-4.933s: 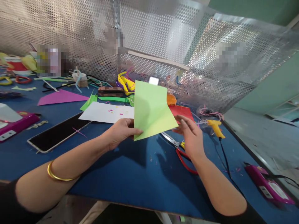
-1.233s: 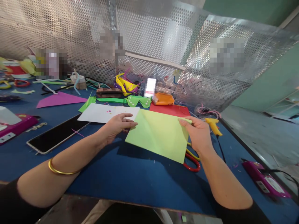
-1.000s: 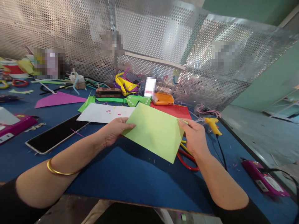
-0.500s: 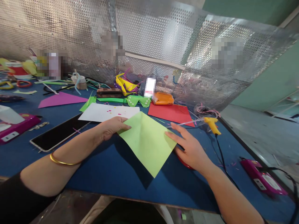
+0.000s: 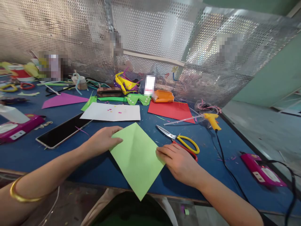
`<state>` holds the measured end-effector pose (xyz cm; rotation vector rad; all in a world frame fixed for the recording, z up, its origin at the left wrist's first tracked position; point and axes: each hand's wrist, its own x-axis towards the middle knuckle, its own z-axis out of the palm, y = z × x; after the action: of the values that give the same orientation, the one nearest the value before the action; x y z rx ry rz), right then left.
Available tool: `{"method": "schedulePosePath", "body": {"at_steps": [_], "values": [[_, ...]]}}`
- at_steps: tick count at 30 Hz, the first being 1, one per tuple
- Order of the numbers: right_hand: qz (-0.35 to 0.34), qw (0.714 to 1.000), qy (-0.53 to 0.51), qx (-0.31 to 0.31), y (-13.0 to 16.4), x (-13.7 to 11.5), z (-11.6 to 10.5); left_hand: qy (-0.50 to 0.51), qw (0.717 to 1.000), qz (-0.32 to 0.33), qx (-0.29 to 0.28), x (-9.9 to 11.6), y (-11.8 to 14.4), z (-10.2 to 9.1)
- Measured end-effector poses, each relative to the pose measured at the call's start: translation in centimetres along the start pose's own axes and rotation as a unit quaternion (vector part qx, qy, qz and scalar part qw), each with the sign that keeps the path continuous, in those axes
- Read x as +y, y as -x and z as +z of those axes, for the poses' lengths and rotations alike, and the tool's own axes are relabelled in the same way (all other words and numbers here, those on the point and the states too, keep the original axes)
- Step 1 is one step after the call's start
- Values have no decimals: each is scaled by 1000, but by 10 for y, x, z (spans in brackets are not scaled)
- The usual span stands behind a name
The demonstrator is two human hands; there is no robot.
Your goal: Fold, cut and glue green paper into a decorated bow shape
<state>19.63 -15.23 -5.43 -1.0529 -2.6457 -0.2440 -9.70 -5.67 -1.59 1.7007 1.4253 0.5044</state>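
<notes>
A light green square of paper [image 5: 138, 157] is turned cornerwise in front of me, with a faint crease down from its top corner. My left hand [image 5: 107, 139] pinches its left corner, thumb on top and fingers behind. At the opposite edge, my right hand [image 5: 178, 161] closes on the right corner, its fingers bunched over the paper. Just beyond my right hand lie scissors [image 5: 174, 137] with one yellow and one red handle, their blades parted a little. The paper's lowest corner reaches past the table's front edge.
Behind the green paper lie a white sheet [image 5: 113, 112] and a red sheet [image 5: 170, 111]. A dark-screened phone [image 5: 63, 131] is on the left. A yellow glue gun [image 5: 212, 121] trails a cord at right, near a magenta power strip [image 5: 262, 171]. Green paper glasses [image 5: 138, 99] lie farther back.
Both hands have brought the green paper nearer to me and lower. My right fingers, spread before, are now closed at its corner. The scissors have come into full view.
</notes>
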Motion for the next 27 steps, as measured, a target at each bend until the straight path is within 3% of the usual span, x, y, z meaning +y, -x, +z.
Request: {"method": "schedulePosePath", "body": {"at_steps": [2, 3, 4, 7, 9, 11, 17, 22, 27], "values": [[10, 1000, -7, 4, 1, -2, -1, -121, 980, 99, 123, -5, 12, 5], [16, 1000, -9, 7, 2, -3, -1, -159, 963, 165, 141, -6, 17, 8], [21, 1000, -8, 11, 3, -4, -1, -178, 950, 233, 107, -8, 21, 11], [34, 999, -1, 22, 6, -7, 1, -186, 918, 327, -128, -8, 30, 18], [38, 999, 5, 30, 7, -9, 2, -201, 896, 330, -219, -9, 32, 20], [37, 998, 11, 43, 9, -11, 3, -217, 887, 331, -238, -10, 31, 21], [24, 995, -1, 97, 13, -15, 3, -291, 868, 343, -210, -12, 28, 23], [80, 986, -84, 122, 12, -15, 4, -310, 852, 379, -184, -15, 27, 24], [162, 958, -196, 130, 9, -16, 4, -212, 886, 394, -122, -26, 24, 24]]}}
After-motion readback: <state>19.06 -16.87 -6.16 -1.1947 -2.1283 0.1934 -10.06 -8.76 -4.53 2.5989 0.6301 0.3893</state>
